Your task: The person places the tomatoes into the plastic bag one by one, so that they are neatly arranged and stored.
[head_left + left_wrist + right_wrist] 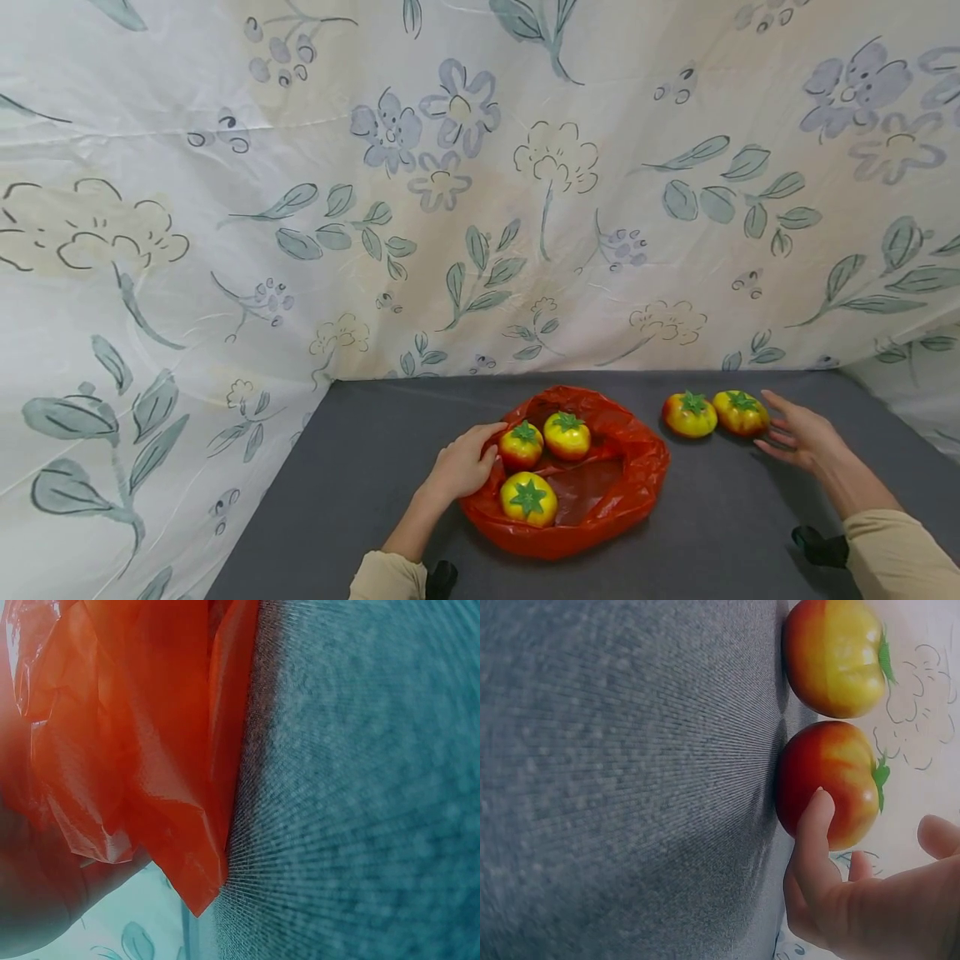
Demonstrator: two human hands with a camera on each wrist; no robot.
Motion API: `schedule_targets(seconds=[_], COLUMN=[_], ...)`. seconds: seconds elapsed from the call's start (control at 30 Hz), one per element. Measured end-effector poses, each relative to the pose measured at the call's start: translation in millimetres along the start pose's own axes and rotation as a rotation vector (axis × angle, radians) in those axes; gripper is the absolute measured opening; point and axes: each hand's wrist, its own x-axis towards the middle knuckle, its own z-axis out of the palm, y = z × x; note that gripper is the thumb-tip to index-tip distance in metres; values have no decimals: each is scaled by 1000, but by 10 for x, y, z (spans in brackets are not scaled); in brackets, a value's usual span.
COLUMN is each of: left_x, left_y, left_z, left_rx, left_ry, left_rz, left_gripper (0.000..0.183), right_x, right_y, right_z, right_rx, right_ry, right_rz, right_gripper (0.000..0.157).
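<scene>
The left hand [462, 468] pinches the bag [637, 467], I think. The right hand [801, 433], open, should wrap the tomato [741, 412] softly.

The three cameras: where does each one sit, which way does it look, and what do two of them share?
Head: high, looking forward and down at the red bag, both hands and sleeves.
Left wrist: low beside the table, sees bag plastic, part of the hand.
Right wrist: low, sees two tomatoes, thumb touching the nearer.
Shared: those tomatoes also show in the head view.
</scene>
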Motion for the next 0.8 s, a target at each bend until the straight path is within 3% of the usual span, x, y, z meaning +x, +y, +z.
schedule_targets(seconds=[0.13,0.33,0.5,0.8], left_x=[7,19,24,23], left_y=[3,0,-6,-5], left_z=[-4,-3,-2,-5], left_rx=[-4,-9,-4,-6], left_ry=[-1,-4,-6,-15], left_rz=[-2,-4,-6,-15], left_gripper=[40,40,40,40], right_x=[-80,-448,-592,-743], right_y=[-23,-160,-213,-253], right_z=[65,211,307,394], right_rx=[-15,-54,-75,-105], right_ry=[21,-5,5,-42], right_rz=[13,7,-4,-35], right_gripper=[134,112,98,100])
